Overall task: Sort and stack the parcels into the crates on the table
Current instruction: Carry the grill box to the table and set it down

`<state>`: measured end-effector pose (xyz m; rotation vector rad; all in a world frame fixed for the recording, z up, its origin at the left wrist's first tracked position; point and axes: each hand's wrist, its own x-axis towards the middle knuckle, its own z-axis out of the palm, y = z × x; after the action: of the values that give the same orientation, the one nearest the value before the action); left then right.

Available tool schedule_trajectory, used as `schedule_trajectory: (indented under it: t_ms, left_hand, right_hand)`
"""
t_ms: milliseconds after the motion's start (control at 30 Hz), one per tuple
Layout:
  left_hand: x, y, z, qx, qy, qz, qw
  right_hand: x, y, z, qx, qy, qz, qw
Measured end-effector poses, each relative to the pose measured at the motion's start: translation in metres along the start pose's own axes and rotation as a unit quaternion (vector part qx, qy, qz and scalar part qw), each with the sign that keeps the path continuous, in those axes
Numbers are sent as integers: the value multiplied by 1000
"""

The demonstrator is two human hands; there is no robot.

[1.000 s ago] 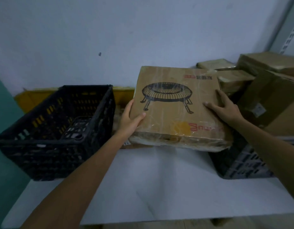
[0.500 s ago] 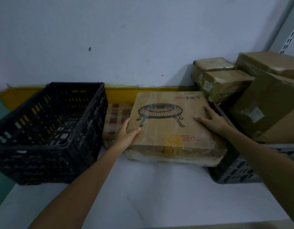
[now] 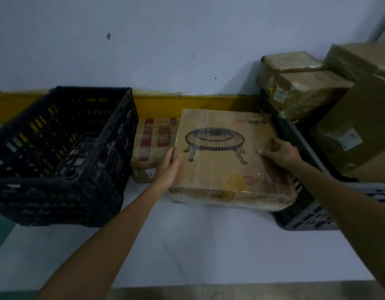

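Note:
A flat brown parcel (image 3: 226, 163) printed with a round heater drawing lies on the white table (image 3: 187, 245), wrapped in clear film. My left hand (image 3: 168, 169) grips its left edge, thumb on top. My right hand (image 3: 280, 151) grips its right edge with curled fingers. A black crate (image 3: 57, 187) stands empty at the left. A second dark crate (image 3: 306, 215) at the right holds several brown parcels (image 3: 306, 92), piled above its rim.
A smaller parcel with red tape (image 3: 154, 144) lies between the black crate and the heater parcel. A yellow board (image 3: 187, 105) runs along the wall behind. The table's front edge is near the bottom of the view.
The heater parcel has come down from a raised tilt to lie flat on the table. My right hand's fingers have curled at its right edge.

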<state>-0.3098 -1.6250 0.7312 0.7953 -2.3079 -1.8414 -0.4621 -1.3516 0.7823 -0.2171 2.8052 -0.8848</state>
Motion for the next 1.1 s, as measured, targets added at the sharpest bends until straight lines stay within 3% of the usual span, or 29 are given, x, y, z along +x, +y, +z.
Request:
schedule_trajectory:
  t_ms: [133, 300, 467, 533, 600, 667, 767, 867, 1100]
  left_hand:
    - [10, -9, -10, 14, 45, -5, 999]
    - [19, -12, -18, 208, 53, 82, 973]
    - [31, -16, -42, 456, 84, 139, 875]
    - [32, -8, -52, 576, 126, 155, 793]
    - [32, 4, -67, 672, 186, 127, 705]
    - [33, 11, -88, 705, 234, 46, 668]
    - [31, 6, -116, 708, 232, -43, 665]
    - [30, 6, -128, 721, 186, -56, 665]
    - [34, 7, -138, 721, 171, -81, 666]
  right_hand:
    - [15, -15, -11, 22, 17, -35, 999]
    - [27, -13, -6, 63, 17, -26, 998]
    - [38, -11, 6, 71, 5, 4, 997]
    - [43, -16, 10, 74, 2, 5, 997]
    - [47, -21, 14, 74, -3, 0, 997]
    - [51, -25, 17, 84, -4, -3, 996]
    - [54, -30, 20, 82, -3, -8, 997]
    - [53, -33, 21, 71, 1, -7, 997]
    - [43, -36, 23, 69, 21, 4, 997]
